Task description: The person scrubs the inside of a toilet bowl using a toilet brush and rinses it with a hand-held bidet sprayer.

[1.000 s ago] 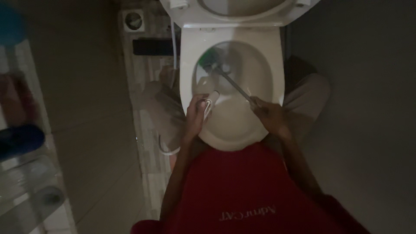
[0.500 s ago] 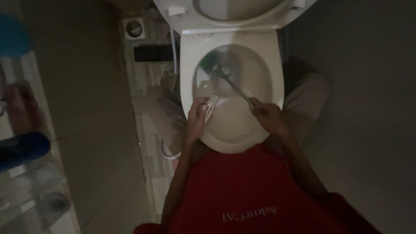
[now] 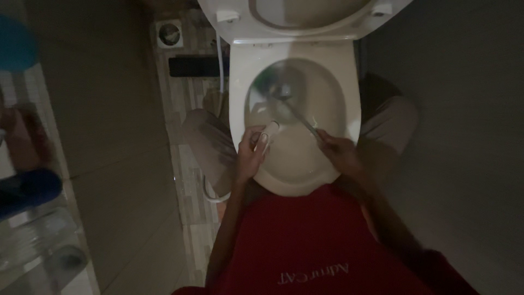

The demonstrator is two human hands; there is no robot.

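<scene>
A white toilet bowl (image 3: 338,76) lies straight below me with its seat and lid (image 3: 305,22) raised. My right hand (image 3: 339,154) grips the thin handle of a toilet brush (image 3: 283,92), whose head, blurred with motion, is down inside the bowl near the back. My left hand (image 3: 251,155) holds a white spray nozzle (image 3: 268,131) over the bowl's left rim, pointed into the bowl. A white hose (image 3: 210,191) trails from it down to the floor.
My knees in light trousers (image 3: 204,142) flank the bowl, and my red shirt fills the bottom. A floor drain (image 3: 169,33) and a dark object (image 3: 196,65) lie left of the toilet. A shelf with blue and clear containers (image 3: 27,186) is at far left. A wall stands close on the right.
The brush head has moved from the bowl's back left toward its middle. My left hand has shifted slightly forward with the nozzle.
</scene>
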